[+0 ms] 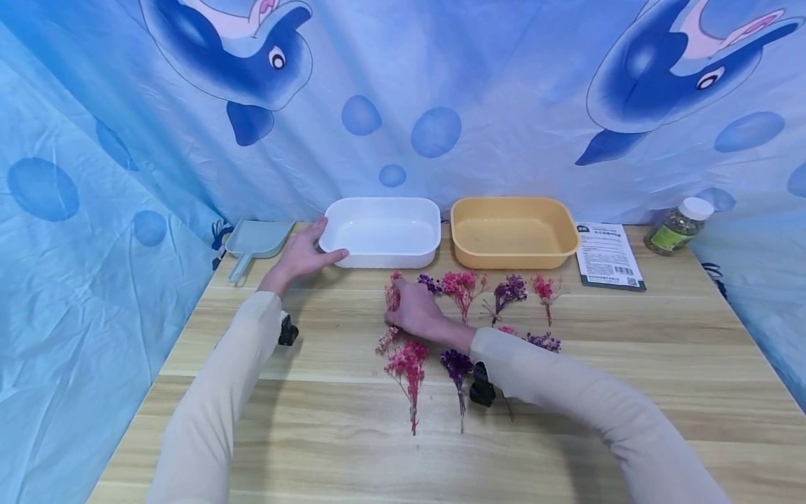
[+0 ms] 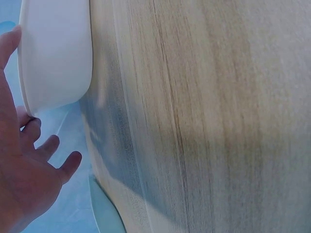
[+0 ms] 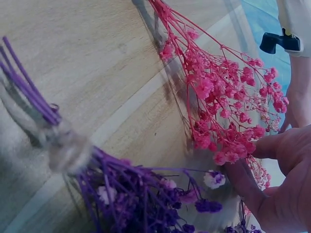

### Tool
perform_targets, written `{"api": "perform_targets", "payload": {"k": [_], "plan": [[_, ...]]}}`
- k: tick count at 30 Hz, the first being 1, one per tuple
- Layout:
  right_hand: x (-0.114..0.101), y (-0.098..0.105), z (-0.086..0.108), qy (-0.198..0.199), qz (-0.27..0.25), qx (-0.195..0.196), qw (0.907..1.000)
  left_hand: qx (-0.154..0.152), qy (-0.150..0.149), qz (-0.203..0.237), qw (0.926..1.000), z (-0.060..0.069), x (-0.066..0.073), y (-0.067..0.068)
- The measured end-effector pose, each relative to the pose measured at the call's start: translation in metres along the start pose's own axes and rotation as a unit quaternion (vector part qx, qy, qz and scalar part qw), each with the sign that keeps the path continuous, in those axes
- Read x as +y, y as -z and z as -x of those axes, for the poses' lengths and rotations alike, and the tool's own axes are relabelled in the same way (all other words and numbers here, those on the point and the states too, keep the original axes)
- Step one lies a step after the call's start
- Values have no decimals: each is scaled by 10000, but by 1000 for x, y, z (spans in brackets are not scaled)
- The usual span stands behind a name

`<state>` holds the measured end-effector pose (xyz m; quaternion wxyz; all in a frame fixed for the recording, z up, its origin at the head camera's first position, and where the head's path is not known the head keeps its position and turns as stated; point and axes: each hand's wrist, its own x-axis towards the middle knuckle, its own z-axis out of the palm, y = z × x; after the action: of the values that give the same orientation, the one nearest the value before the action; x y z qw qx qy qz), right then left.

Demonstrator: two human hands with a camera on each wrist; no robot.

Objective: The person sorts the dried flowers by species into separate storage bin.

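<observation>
At the white container [image 1: 380,260], my left hand [image 1: 303,255] holds the left end, thumb along the front corner and a finger at the rim. In the left wrist view the left hand [image 2: 29,165] has its other fingers spread below the container [image 2: 58,58]. My right hand [image 1: 420,311] pinches a light pink flower bunch [image 1: 392,297] over the table. In the right wrist view, pink flowers [image 3: 214,92] partly hide the fingertips of the right hand [image 3: 284,179]; a purple bunch [image 3: 141,194] is nearer the camera.
A yellow container [image 1: 516,260] stands right of the white one. Beyond it are a printed packet [image 1: 607,255] and a lidded jar [image 1: 679,227]. A dustpan [image 1: 258,238] lies at the left. Several pink and purple bunches, including a bright pink one [image 1: 409,364], lie around the right forearm.
</observation>
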<state>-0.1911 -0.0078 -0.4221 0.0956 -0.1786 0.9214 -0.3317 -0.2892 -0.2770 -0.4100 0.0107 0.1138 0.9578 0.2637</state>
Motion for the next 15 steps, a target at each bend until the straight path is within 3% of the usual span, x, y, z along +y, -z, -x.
{"api": "perform_targets", "payload": {"k": [15], "plan": [[0,-4,-3,156,53,25,9999,80,34,31,10000,1,0,-1]]}}
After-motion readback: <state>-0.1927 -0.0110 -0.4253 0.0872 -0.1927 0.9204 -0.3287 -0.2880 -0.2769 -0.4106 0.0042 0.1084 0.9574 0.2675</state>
